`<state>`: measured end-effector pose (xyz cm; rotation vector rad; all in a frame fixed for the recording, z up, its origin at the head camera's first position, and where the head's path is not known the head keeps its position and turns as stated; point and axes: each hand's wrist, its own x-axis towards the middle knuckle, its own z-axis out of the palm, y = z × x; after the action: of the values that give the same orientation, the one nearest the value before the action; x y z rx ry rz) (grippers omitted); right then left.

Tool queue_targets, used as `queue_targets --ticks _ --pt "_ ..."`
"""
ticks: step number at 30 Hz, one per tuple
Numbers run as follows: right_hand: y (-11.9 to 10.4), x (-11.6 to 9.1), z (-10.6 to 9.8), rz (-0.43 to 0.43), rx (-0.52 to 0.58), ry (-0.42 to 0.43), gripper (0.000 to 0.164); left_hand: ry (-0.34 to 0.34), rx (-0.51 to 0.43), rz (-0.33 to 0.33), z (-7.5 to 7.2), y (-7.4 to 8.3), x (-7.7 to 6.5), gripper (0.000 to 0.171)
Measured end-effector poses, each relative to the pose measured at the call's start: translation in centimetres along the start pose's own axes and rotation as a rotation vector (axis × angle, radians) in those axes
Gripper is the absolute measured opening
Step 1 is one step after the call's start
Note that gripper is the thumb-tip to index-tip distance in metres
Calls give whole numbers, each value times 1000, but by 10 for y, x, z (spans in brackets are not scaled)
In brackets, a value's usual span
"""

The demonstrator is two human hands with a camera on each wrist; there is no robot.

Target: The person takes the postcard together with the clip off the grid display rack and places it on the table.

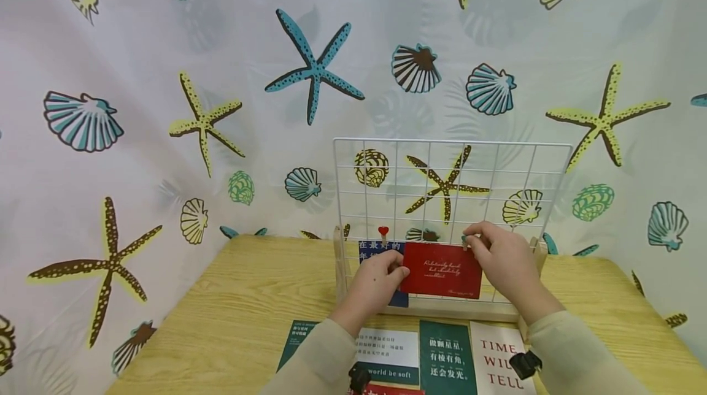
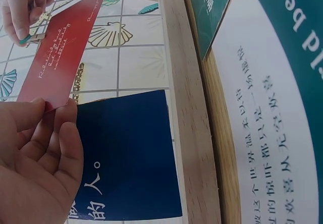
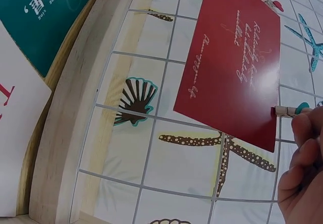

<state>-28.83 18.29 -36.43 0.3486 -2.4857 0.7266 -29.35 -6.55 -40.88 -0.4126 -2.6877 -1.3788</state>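
Note:
A red card [image 1: 442,272] with white script is held up in front of a white wire grid panel [image 1: 453,143]. My left hand [image 1: 375,278] pinches its left edge between thumb and fingers. At the card's upper right edge, my right hand [image 1: 505,257] pinches a small wooden clothespin [image 3: 287,111] with a green decoration. The clothespin's tip meets the card's edge in the right wrist view. Behind and left of the red card, a dark blue card [image 2: 126,158] with white characters hangs on the grid. A clip with a red heart [image 1: 383,231] is at its top.
The grid stands in a wooden base [image 1: 436,308] on a wood-grain table [image 1: 221,309]. In front lie a green card [image 1: 447,358], a white card with red letters [image 1: 499,346], a white-and-green card [image 1: 392,352] and others. A patterned curtain [image 1: 353,27] hangs behind.

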Motion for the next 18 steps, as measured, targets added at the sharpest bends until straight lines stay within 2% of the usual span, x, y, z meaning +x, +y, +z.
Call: queue_targets --ticks 18 --pt "0 -2 0 -29 -14 65 13 -11 5 -9 -3 0 -2 4"
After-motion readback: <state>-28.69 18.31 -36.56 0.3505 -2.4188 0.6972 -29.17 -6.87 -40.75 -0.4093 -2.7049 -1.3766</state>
